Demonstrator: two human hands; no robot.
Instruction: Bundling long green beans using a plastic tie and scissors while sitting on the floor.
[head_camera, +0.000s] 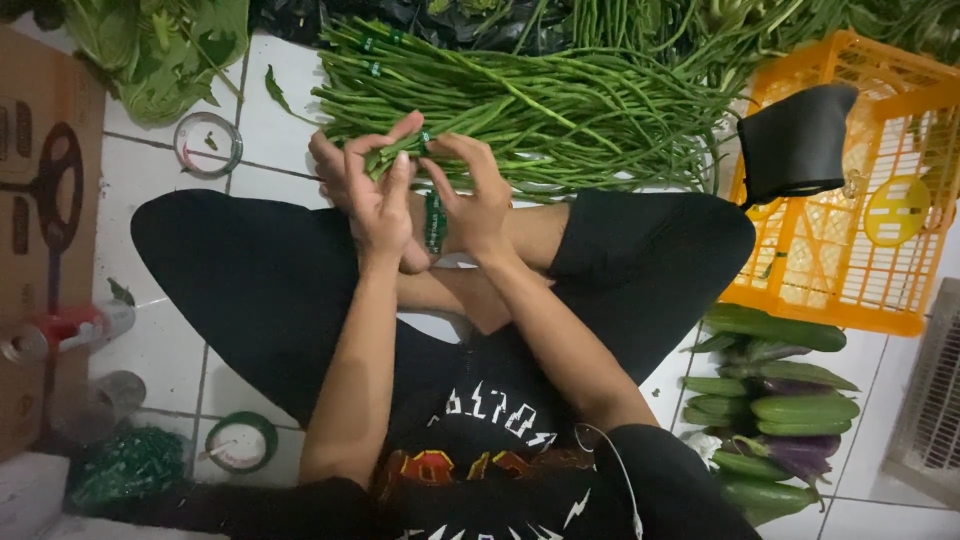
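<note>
Left hand: our left hand (368, 195) is closed round a small bundle of long beans (398, 150), thumb and fingers pinching the stems near their ends.
Right hand: our right hand (472, 195) is curled beside it, fingertips on the same bundle where a green band (425, 137) sits; a strip of green tape (434, 222) hangs down between our wrists.
Beans: the bundle is held above our crossed legs, just in front of the big heap of long beans (560, 110) on the tiled floor (280, 110).
Right side: an orange crate (850, 260), with cucumbers and eggplants (780, 410) near our knee.
Left side: a tape roll (207, 143), leafy greens (160, 50), and another tape roll (240, 442).
</note>
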